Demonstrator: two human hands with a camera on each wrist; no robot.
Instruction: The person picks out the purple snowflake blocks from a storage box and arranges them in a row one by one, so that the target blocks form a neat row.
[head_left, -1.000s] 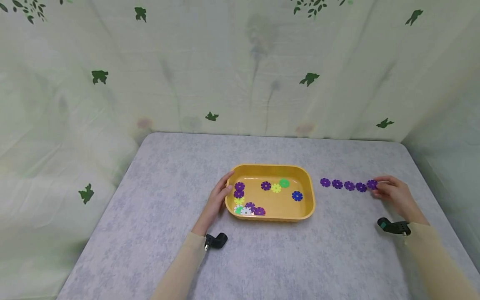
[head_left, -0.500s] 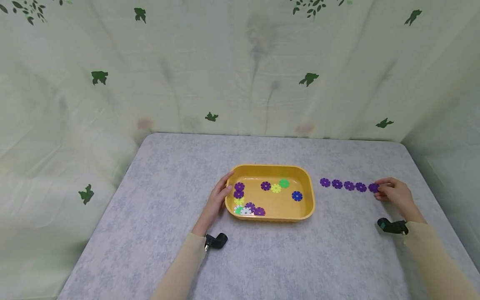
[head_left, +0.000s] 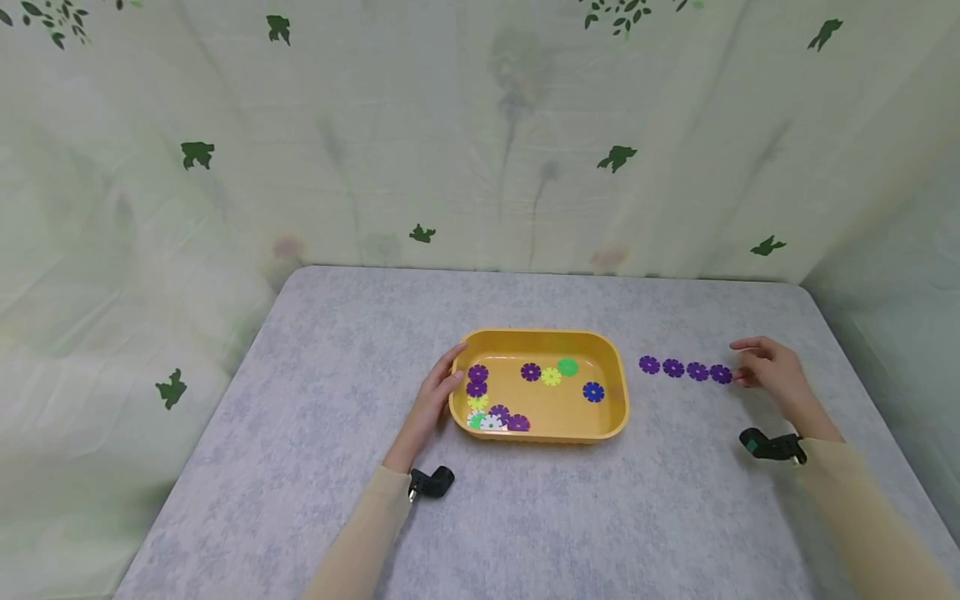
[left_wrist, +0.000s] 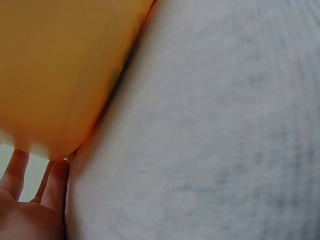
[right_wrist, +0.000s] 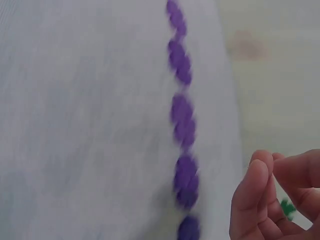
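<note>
My left hand [head_left: 429, 400] holds the left end of a yellow plastic tray [head_left: 615, 427], thumb at the rim; in the left wrist view its fingers [left_wrist: 55, 187] touch the outer wall. Right of the tray, several purple flower-shaped discs lie in a row on the table, among them a purple disc [head_left: 697, 372]. My right hand [head_left: 780, 379] hovers over the row's right end with relaxed fingers and nothing seen in them. It hides the last disc in the head view; the right wrist view shows part of that end purple disc [right_wrist: 189, 230].
Inside the tray lie loose discs, including a blue disc [head_left: 593, 392], a green disc [head_left: 567, 367], a yellow disc [head_left: 551, 377] and several purple ones. Some overlap at its left end. A patterned curtain [head_left: 450, 125] hangs behind the grey table [head_left: 570, 517].
My right hand held the purple disc at the row's right end, shifted it slightly right, then let go and lifted to the left. The left hand and tray stay put.
</note>
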